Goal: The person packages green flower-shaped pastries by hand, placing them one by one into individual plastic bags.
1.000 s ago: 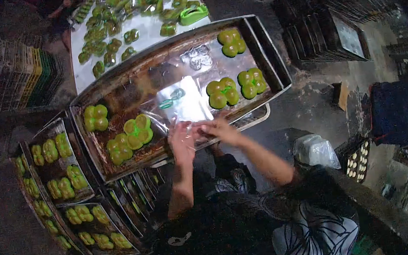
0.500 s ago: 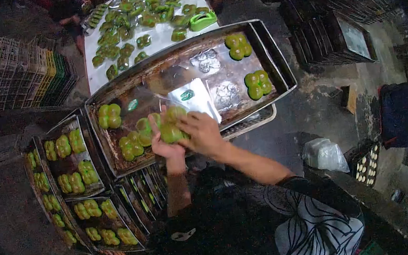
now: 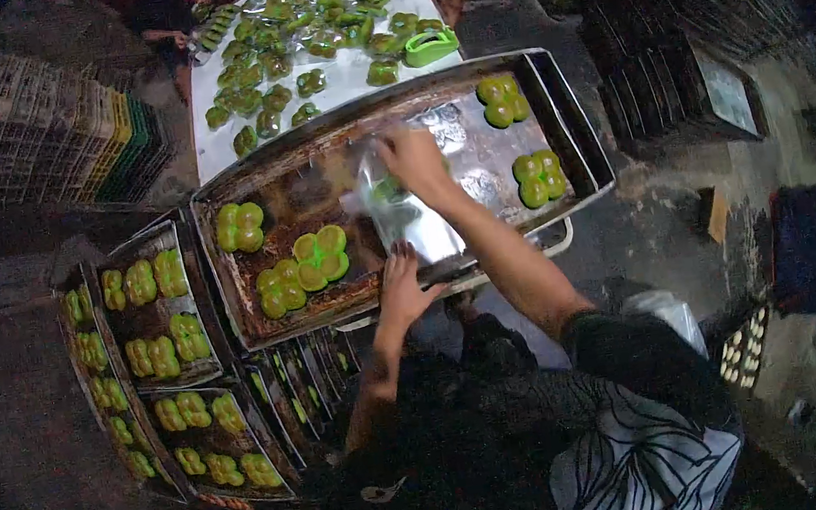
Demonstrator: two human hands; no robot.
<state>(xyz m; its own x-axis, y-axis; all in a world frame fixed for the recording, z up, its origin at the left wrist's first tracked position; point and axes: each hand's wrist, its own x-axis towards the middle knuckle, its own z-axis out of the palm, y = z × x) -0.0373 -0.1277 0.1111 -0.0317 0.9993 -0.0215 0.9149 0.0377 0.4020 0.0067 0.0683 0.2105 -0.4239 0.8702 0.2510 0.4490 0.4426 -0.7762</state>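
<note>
L hand [image 3: 404, 291] spread at slick plastic bags [image 3: 435, 240], R hand [image 3: 418, 161] curled, can't tell if pinching, w/ 4-lobed buns [image 3: 281, 288] on stained metal tray [image 3: 295, 189]

Right grip [image 3: 418, 161] over plastic bags [image 3: 437, 240] on tray [image 3: 389, 89], left grip [image 3: 404, 291] at near edge; 2 green buns [image 3: 539, 178] at right.

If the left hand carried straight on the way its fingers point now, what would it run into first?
The shiny plastic packaging on the tray: the left hand's fingertips already seem to be at its near edge, though contact is hard to confirm.
</note>
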